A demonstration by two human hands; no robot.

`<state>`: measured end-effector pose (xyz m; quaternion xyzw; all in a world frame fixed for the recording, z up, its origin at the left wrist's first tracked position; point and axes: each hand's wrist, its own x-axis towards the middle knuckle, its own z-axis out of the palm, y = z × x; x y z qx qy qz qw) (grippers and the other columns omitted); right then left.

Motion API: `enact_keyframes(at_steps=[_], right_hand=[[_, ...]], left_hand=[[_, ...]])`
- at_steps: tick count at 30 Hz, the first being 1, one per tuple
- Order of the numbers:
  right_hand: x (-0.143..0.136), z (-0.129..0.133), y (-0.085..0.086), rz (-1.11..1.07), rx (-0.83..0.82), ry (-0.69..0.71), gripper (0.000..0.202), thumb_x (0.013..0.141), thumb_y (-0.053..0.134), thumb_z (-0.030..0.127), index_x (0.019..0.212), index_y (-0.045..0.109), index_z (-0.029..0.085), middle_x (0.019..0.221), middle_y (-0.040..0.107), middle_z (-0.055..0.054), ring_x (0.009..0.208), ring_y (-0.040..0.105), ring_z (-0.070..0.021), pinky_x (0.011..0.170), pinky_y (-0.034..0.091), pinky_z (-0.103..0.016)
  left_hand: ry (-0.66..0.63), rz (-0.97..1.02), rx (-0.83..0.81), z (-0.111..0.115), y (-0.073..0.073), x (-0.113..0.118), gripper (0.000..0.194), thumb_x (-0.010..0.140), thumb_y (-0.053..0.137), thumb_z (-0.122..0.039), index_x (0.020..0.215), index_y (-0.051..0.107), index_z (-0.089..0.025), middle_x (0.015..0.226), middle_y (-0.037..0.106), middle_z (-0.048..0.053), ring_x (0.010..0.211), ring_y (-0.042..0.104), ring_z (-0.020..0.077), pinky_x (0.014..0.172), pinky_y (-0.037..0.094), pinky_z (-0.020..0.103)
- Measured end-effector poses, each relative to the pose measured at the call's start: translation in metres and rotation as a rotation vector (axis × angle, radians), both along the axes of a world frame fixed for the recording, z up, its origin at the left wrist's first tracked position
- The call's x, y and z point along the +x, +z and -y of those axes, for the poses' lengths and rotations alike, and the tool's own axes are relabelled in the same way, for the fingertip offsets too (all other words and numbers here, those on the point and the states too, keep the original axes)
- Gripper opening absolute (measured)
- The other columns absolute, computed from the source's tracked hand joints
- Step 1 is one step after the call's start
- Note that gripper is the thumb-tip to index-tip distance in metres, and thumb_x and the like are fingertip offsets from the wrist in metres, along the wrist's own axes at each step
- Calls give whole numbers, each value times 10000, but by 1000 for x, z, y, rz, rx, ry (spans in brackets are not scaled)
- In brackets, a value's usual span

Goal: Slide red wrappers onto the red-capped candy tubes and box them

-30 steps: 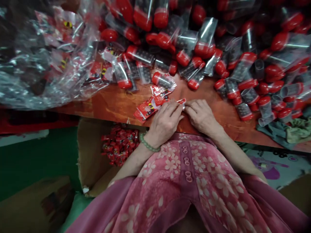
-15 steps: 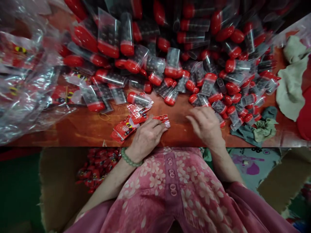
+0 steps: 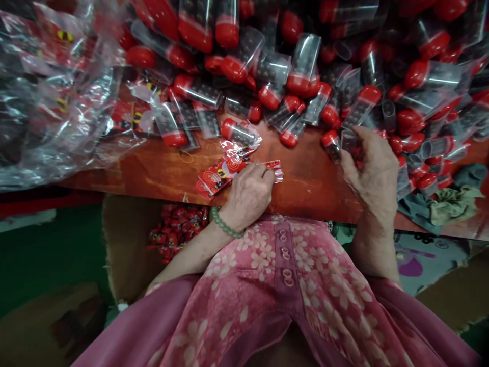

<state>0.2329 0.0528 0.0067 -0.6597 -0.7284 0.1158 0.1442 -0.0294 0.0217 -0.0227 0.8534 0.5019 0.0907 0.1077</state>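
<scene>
My left hand (image 3: pixel 252 191), with a green bead bracelet on its wrist, is closed over the end of a red printed plastic packet (image 3: pixel 273 166) on the table. More red printed packets (image 3: pixel 217 176) lie beside its fingers. On top of them rests a clear tube with a red cap and dark balls inside (image 3: pixel 239 133). My right hand (image 3: pixel 370 173) reaches to the near edge of the heap of tubes. Its thumb and fingers are apart around a clear tube (image 3: pixel 348 140); firm contact cannot be made out. A small red-capped tube (image 3: pixel 330 145) lies just left of the thumb.
A large heap of red-capped clear tubes (image 3: pixel 303 63) covers the back of the table (image 3: pixel 160 165). Crumpled clear bags (image 3: pixel 76 122) lie at left, cloth scraps (image 3: pixel 454 199) at right. Below the table edge, a cardboard box (image 3: pixel 126 250) holds red packets (image 3: pixel 175 229).
My right hand has moved forward and right to the heap's edge, its fingers spreading around a tube. My left hand stays on the packet. The whole view has shifted.
</scene>
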Motion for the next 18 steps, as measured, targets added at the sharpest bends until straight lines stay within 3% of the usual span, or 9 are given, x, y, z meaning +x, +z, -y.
enact_keyframes(at_steps=[5,9,13,18], right_hand=[[-6,15,-5,-505,43,-19,497,928,672,402,1396,559,280,1232,707,-88,1016,730,-254,870,622,-451],[-20,22,-14,-891,1,-61,510,818,825,429,1278,638,309,1130,750,-49,990,752,-264,861,653,-478],[-28,29,-17,-1082,-44,-124,587,769,852,495,1280,628,311,1139,740,-46,939,753,-262,796,678,-492],[-42,36,-7,-1173,-16,-121,463,758,858,512,1099,614,315,973,738,-15,848,754,-242,807,675,-479]], left_hand=[[12,35,15,-3,3,-2,224,963,541,-122,829,720,-120,824,699,110,784,649,230,679,494,341],[116,417,-87,-8,1,-10,169,924,668,-202,773,731,-159,738,700,50,698,643,173,661,483,306],[194,807,-215,-4,7,-16,98,854,786,-241,778,760,-185,726,738,3,648,652,118,651,499,262],[181,950,-270,5,18,-17,152,802,851,-288,739,763,-181,740,766,13,662,677,117,666,535,248]])
